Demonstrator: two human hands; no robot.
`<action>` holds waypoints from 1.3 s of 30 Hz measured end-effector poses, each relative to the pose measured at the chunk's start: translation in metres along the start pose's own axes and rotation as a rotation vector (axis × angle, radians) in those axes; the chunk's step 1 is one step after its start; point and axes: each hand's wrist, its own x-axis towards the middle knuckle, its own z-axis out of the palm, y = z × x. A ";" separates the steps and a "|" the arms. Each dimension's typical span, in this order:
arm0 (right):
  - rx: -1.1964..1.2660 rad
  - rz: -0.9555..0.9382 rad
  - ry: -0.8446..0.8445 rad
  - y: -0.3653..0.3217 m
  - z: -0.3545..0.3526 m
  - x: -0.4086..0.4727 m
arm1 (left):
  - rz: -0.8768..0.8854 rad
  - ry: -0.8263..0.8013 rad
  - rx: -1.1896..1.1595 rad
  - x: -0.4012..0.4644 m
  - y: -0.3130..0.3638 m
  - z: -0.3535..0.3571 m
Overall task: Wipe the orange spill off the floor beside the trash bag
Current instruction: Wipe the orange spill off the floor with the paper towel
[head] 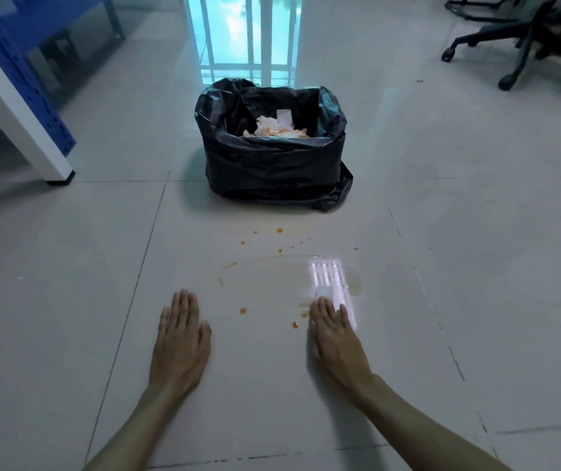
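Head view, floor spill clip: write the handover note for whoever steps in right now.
Left hand: flat on the floor tile, palm down, holding nothing.
Right hand: pressing a white tissue onto the near edge of the wet smear.
Black trash bag stands just beyond the spill, open, with orange-stained tissues inside.
Done: some wiping, judging by those tissues and the thin smear.
Left: the smear itself and scattered orange drops between the hands and toward the bag; then bin the tissue.
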 end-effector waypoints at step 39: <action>0.116 -0.574 -0.141 -0.092 0.015 0.049 | 0.016 0.029 -0.084 0.002 -0.004 -0.003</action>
